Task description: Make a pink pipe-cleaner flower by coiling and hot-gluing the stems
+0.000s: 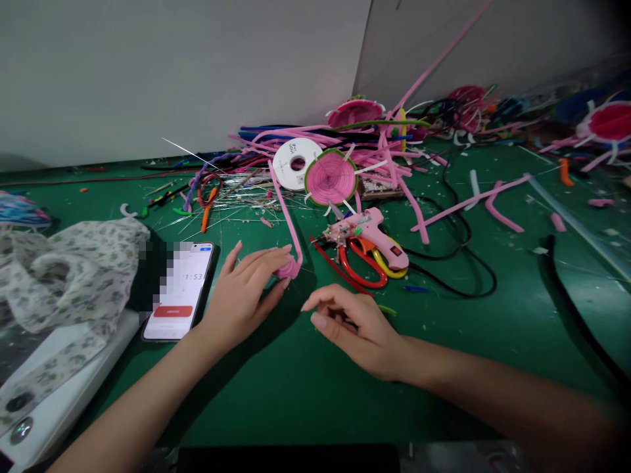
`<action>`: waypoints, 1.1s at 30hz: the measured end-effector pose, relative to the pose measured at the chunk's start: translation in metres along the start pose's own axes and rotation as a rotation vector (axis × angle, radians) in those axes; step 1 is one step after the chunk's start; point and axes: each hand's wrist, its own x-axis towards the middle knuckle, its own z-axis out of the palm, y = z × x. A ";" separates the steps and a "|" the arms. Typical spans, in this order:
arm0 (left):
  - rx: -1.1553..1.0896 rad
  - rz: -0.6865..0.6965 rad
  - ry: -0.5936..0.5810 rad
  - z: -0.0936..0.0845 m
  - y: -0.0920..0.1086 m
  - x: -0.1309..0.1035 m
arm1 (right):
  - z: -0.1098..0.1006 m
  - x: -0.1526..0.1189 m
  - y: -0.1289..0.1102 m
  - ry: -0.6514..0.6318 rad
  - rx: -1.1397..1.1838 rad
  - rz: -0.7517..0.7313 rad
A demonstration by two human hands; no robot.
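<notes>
My left hand [246,289] is closed on a small pink coil [287,267], pinched between thumb and fingers just above the green table. From the coil a pink strip [288,217] runs up towards a white disc [297,163]. Over the table to the right, my right hand [357,328] has its fingers curled and the thumb and index tips apart, with nothing visible between them. Beyond it lie a pink glue gun [377,240] and red-handled scissors [365,269]. A pink spiral disc with a green rim [330,177] rests against the white disc.
A phone [185,289] lies left of my left hand, beside a patterned cloth [89,263]. Pink and blue strips [315,136] are heaped at the back. A black cable [473,292] loops on the right, near loose pink pieces [503,210] and a black strip [566,302].
</notes>
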 end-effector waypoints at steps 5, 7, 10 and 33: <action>0.000 -0.003 0.001 0.001 0.000 0.000 | 0.002 0.000 0.002 0.027 0.008 0.004; -0.001 -0.005 0.000 0.000 0.000 0.000 | 0.002 0.000 0.003 0.020 0.024 0.015; -0.004 -0.012 -0.008 0.000 0.001 0.000 | 0.001 -0.001 0.004 0.012 0.029 0.026; -0.009 -0.011 -0.003 0.000 0.000 0.000 | 0.002 -0.001 0.005 0.003 0.051 0.035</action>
